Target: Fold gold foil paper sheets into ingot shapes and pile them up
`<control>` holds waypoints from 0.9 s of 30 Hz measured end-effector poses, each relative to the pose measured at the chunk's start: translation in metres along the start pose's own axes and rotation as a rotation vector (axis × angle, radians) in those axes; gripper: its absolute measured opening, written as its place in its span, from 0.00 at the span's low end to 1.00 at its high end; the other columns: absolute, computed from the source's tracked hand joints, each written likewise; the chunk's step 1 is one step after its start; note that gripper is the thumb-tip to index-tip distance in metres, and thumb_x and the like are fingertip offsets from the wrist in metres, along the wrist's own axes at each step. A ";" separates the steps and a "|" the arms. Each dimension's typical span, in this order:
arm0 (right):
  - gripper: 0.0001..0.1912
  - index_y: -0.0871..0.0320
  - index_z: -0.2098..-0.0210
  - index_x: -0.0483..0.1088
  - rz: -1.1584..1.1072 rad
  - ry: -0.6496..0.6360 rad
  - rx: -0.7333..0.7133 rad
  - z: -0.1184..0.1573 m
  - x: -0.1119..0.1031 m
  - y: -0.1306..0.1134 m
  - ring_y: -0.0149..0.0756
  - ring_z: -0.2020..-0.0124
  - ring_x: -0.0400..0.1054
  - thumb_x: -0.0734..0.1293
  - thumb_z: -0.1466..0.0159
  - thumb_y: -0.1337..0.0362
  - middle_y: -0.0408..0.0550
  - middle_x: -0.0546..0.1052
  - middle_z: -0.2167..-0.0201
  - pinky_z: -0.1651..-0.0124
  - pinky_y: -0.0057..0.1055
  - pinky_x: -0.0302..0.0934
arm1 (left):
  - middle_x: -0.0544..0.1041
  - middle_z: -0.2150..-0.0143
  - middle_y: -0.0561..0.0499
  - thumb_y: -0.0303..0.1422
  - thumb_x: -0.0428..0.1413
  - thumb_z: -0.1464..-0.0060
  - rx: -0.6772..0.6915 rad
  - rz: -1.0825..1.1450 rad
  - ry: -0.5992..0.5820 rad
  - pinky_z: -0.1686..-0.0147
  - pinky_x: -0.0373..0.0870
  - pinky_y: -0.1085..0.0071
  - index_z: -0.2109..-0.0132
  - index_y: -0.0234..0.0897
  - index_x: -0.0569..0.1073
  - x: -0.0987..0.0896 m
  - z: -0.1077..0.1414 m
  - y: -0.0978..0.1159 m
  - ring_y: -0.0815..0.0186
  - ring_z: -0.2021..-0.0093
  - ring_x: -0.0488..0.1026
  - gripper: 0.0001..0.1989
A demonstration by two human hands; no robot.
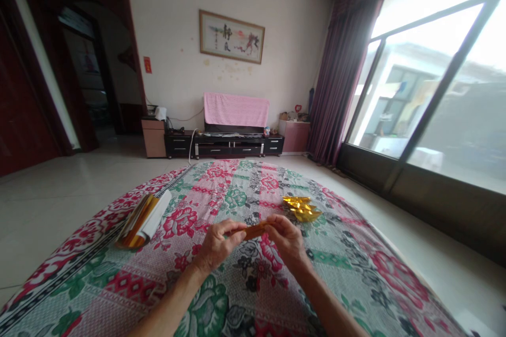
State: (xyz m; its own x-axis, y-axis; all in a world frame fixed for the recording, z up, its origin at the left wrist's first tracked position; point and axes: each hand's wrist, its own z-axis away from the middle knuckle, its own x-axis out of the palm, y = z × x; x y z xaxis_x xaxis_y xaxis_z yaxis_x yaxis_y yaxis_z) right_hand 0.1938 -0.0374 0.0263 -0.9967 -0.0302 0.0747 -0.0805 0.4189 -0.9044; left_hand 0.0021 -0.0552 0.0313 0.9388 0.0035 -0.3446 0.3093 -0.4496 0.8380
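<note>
L hand [219, 243] & R hand [286, 237] each pinch one end of gold paper strip [255, 231], held over cloth [261, 289] btwn its L & R edges. Uneven tugging cld tear it, prob. near pinched ends.

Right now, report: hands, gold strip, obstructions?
Left hand and right hand pinching opposite ends of folded gold strip. Gold foil pieces beyond right hand, apart from strip. Nothing seen blocking.
</note>
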 end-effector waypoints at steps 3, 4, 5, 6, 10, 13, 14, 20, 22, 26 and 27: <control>0.12 0.58 0.69 0.70 0.026 -0.034 -0.035 0.001 0.001 -0.001 0.31 0.74 0.69 0.71 0.48 0.58 0.45 0.76 0.73 0.74 0.25 0.63 | 0.78 0.64 0.50 0.33 0.56 0.49 0.074 -0.045 0.006 0.60 0.69 0.73 0.62 0.38 0.77 0.001 0.000 0.003 0.65 0.61 0.74 0.08; 0.11 0.58 0.69 0.70 0.034 -0.047 -0.041 0.002 0.001 -0.001 0.32 0.73 0.69 0.70 0.48 0.58 0.45 0.76 0.73 0.72 0.25 0.64 | 0.78 0.64 0.50 0.33 0.56 0.49 0.090 -0.059 0.012 0.60 0.69 0.73 0.63 0.38 0.77 0.002 0.000 0.003 0.66 0.61 0.74 0.08; 0.10 0.58 0.69 0.70 0.041 -0.060 -0.046 0.002 0.002 -0.001 0.32 0.73 0.69 0.70 0.47 0.59 0.45 0.76 0.73 0.71 0.26 0.64 | 0.78 0.64 0.50 0.32 0.56 0.50 0.102 -0.071 0.017 0.60 0.69 0.73 0.63 0.39 0.77 0.002 -0.001 0.003 0.66 0.62 0.73 0.07; 0.09 0.58 0.69 0.70 0.046 -0.074 -0.050 0.003 0.002 -0.001 0.31 0.72 0.69 0.69 0.46 0.60 0.45 0.75 0.73 0.70 0.26 0.64 | 0.78 0.64 0.50 0.32 0.56 0.50 0.112 -0.081 0.022 0.60 0.69 0.73 0.64 0.39 0.78 0.003 -0.001 0.003 0.66 0.62 0.73 0.07; 0.07 0.58 0.69 0.69 0.044 -0.112 -0.056 0.003 0.004 0.003 0.30 0.72 0.69 0.69 0.45 0.63 0.44 0.75 0.72 0.69 0.25 0.64 | 0.78 0.66 0.50 0.31 0.56 0.50 0.131 -0.111 0.034 0.62 0.69 0.73 0.64 0.38 0.78 0.005 -0.002 -0.001 0.66 0.63 0.73 0.06; 0.07 0.58 0.68 0.69 0.021 -0.131 -0.046 0.004 0.005 0.003 0.31 0.72 0.70 0.69 0.45 0.63 0.45 0.76 0.72 0.68 0.26 0.65 | 0.78 0.67 0.50 0.29 0.56 0.49 0.132 -0.121 0.039 0.63 0.68 0.74 0.65 0.38 0.78 0.005 -0.002 -0.002 0.67 0.64 0.73 0.06; 0.07 0.58 0.68 0.69 0.012 -0.143 -0.040 0.004 0.006 0.002 0.32 0.71 0.71 0.69 0.45 0.62 0.46 0.76 0.72 0.67 0.26 0.65 | 0.78 0.67 0.51 0.29 0.56 0.49 0.132 -0.127 0.040 0.63 0.68 0.74 0.66 0.38 0.78 0.005 -0.002 -0.002 0.67 0.64 0.73 0.06; 0.08 0.59 0.68 0.69 0.029 -0.146 -0.007 0.007 0.008 0.002 0.34 0.70 0.72 0.68 0.45 0.61 0.48 0.77 0.70 0.66 0.27 0.66 | 0.77 0.69 0.53 0.27 0.55 0.49 0.135 -0.218 0.076 0.64 0.67 0.75 0.68 0.38 0.77 0.004 -0.002 -0.001 0.68 0.66 0.72 0.06; 0.08 0.59 0.68 0.69 0.046 -0.124 -0.010 0.008 0.009 0.004 0.34 0.70 0.72 0.68 0.45 0.62 0.47 0.77 0.71 0.66 0.27 0.66 | 0.77 0.69 0.53 0.27 0.55 0.48 0.161 -0.265 0.070 0.64 0.67 0.74 0.68 0.38 0.77 0.004 -0.002 -0.003 0.68 0.65 0.72 0.06; 0.06 0.58 0.69 0.69 0.049 -0.097 -0.036 0.009 0.009 0.007 0.32 0.70 0.71 0.68 0.45 0.63 0.45 0.76 0.72 0.65 0.27 0.65 | 0.77 0.66 0.51 0.29 0.55 0.46 0.254 -0.373 0.096 0.61 0.67 0.72 0.63 0.40 0.78 0.004 -0.003 -0.009 0.66 0.63 0.71 0.07; 0.06 0.58 0.69 0.69 0.049 -0.098 -0.039 0.009 0.009 0.008 0.32 0.71 0.71 0.68 0.45 0.63 0.45 0.76 0.72 0.65 0.27 0.65 | 0.77 0.65 0.51 0.29 0.55 0.46 0.275 -0.401 0.108 0.60 0.67 0.71 0.62 0.40 0.78 0.004 -0.003 -0.010 0.66 0.62 0.71 0.07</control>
State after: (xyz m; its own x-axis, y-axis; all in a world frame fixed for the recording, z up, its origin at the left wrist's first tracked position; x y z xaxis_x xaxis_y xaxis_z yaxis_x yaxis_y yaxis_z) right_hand 0.1841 -0.0423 0.0162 -0.9953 -0.0964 -0.0121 -0.0334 0.4569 -0.8889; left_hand 0.0035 -0.0478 0.0231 0.7691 0.3107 -0.5586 0.6113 -0.6128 0.5008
